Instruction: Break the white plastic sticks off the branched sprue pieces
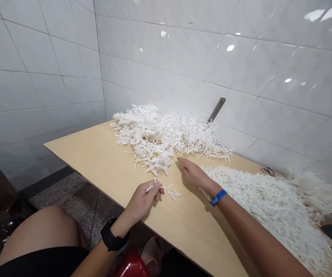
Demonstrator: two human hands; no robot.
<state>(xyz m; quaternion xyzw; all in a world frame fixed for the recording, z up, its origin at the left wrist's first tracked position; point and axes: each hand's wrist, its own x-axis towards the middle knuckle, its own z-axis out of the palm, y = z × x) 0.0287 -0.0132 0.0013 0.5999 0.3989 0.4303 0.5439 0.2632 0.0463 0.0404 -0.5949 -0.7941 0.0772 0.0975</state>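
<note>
My left hand [150, 195], with a black watch on its wrist, is closed around a few thin white strands near the table's front edge. Just right of it a few loose white pieces [174, 193] lie on the table. My right hand [193, 172], wearing a blue wristband [218, 197], reaches over the table with its fingers pointing toward a large tangled heap of white strands [166, 134]. Its index finger is stretched out; the other fingers are partly hidden beneath the hand, and nothing shows in it.
A wide pile of short white pieces [258, 200] covers the right of the wooden table [85, 144]. A metal strip [217, 109] stands behind the heap against the tiled wall. A dark looped item [267, 171] lies near the wall. A red object [133, 265] is below the table edge.
</note>
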